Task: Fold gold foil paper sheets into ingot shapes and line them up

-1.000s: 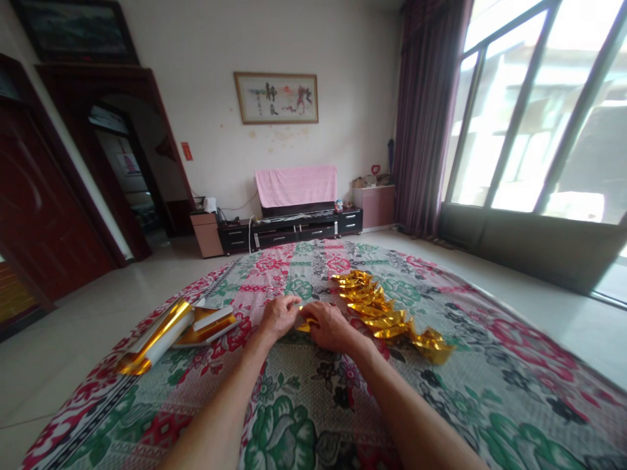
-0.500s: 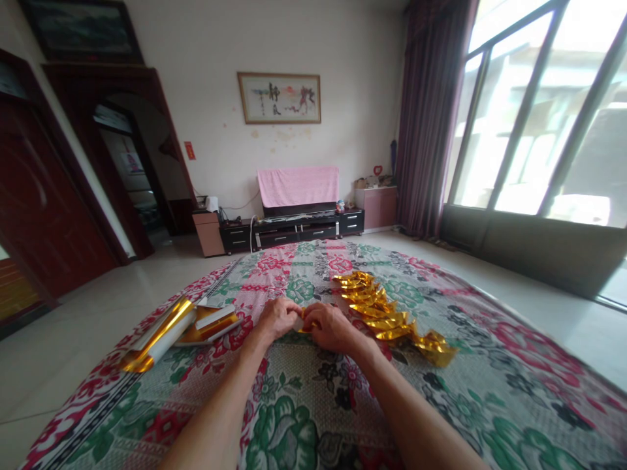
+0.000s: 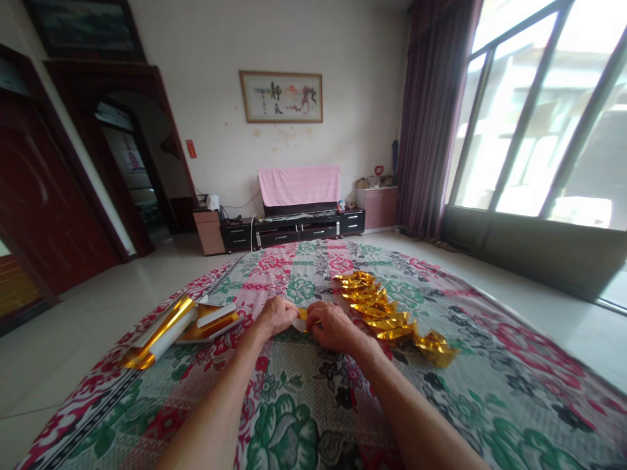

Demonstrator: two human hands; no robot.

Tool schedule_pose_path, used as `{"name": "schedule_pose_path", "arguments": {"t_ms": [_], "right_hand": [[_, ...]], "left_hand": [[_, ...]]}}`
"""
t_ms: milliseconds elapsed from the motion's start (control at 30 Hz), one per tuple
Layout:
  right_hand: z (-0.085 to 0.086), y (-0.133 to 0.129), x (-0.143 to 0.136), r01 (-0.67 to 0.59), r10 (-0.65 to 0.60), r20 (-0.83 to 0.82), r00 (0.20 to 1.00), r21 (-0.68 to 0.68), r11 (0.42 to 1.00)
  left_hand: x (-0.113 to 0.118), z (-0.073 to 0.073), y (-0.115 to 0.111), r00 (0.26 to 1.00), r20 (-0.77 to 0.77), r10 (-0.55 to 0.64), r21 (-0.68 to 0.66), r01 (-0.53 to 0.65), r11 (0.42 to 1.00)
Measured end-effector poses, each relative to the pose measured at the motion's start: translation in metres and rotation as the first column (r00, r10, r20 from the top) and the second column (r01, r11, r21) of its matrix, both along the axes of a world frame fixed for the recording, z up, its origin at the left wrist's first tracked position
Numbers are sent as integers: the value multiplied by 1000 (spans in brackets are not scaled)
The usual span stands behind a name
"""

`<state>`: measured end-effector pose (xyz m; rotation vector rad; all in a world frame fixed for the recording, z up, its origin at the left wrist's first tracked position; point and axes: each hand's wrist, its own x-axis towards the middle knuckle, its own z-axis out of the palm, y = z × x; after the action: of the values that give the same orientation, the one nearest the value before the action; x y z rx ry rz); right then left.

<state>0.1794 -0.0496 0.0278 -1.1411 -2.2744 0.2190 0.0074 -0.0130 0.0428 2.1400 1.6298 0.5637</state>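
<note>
Between my two hands is a small piece of gold foil paper (image 3: pixel 302 320), gold on one side and whitish on the other. My left hand (image 3: pixel 278 316) pinches its left end, fingers closed. The fingers of my right hand (image 3: pixel 332 325) are curled over its right end and hide much of it. Just right of my hands, a row of folded gold paper ingots (image 3: pixel 386 322) runs from the far middle toward the near right. On the left lie gold foil sheets, a curled one (image 3: pixel 166 333) beside a flatter stack (image 3: pixel 215 321).
A floral cloth (image 3: pixel 284 431) covers the round table under my arms. Beyond it stand a low black TV cabinet (image 3: pixel 318 231) and a pink towel (image 3: pixel 298 186) draped over a screen. A purple curtain (image 3: pixel 426 124) and large windows are on the right.
My hands have drawn slightly apart, and more of the gold foil paper shows between them. The ingots and the sheets on the left stay where they were.
</note>
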Motion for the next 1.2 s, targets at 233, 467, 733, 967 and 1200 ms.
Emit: {"name": "schedule_pose_path", "arguments": {"t_ms": [233, 467, 733, 967, 1200], "right_hand": [[-4, 4, 2, -8, 8, -19, 1000, 11, 1000], [-5, 6, 3, -4, 4, -3, 1000, 2, 1000], [-10, 5, 0, 18, -16, -44, 999, 55, 998], [-11, 4, -2, 4, 2, -76, 997, 80, 997], [-13, 0, -3, 58, -51, -90, 995, 74, 996]], "left_hand": [[-10, 9, -3, 994, 46, -97, -172, 104, 980], [-16, 14, -9, 962, 98, -253, -132, 265, 955], [-17, 5, -1, 965, 19, -263, -78, 264, 961], [-17, 6, -1, 952, 9, -304, -67, 304, 950], [-18, 10, -6, 963, 102, -249, -95, 259, 961]]}}
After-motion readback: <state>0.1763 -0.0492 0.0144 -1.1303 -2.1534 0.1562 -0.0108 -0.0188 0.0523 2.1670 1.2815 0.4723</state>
